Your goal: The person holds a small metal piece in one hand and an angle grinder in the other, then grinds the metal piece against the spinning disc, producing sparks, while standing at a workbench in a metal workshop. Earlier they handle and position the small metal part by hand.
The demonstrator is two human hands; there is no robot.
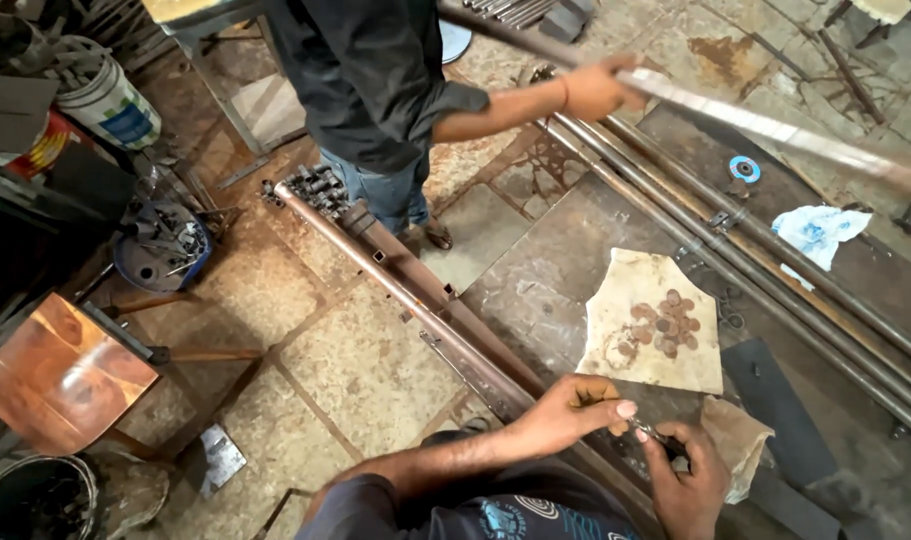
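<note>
My left hand [574,408] reaches in from the lower left with its fingertips pinched. It meets my right hand [688,478], which is curled around a small dark metal part [648,432]. Both hands seem to grip this part between them, though its shape is too small to tell. Just beyond my hands lies a pale flat slab [616,300] with several round rusty discs [668,325] on it. A long rusty square tube [406,290] runs diagonally across the floor and passes under my left hand.
Another person [376,80] in a dark shirt stands at the top, one hand [596,90] holding a long flat metal bar [776,128]. Long pipes [776,260] lie at the right beside a white-blue cloth [821,232]. At the left are a white bucket [111,105], a blue bowl of metal scraps [161,252] and a shiny copper-coloured sheet [61,375].
</note>
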